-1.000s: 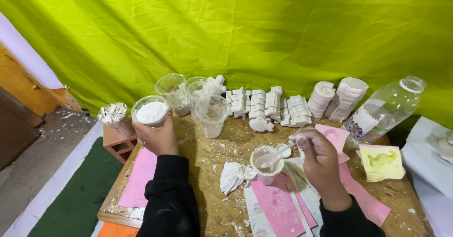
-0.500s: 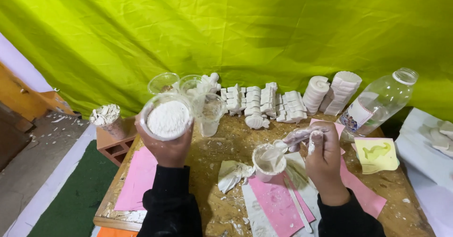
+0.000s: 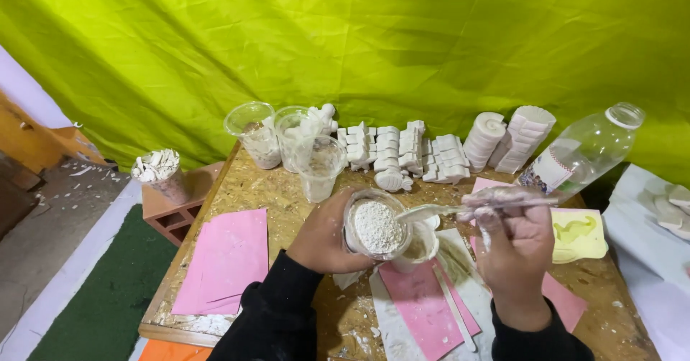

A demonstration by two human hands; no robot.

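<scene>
Our left hand [image 3: 323, 235] curls its fingers around a clear cup of white powder [image 3: 376, 226], tipping it so the grainy contents face us. Just right of that cup, our right hand [image 3: 514, 242] pinches a plaster-caked spoon [image 3: 460, 207], its bowl reaching the cup's rim. Directly beneath the cup sits a white mixing cup [image 3: 420, 246], mostly hidden. Beyond the cup stand empty clear cups [image 3: 318, 163], white plaster casts [image 3: 402, 153] and a plastic bottle [image 3: 586, 149].
</scene>
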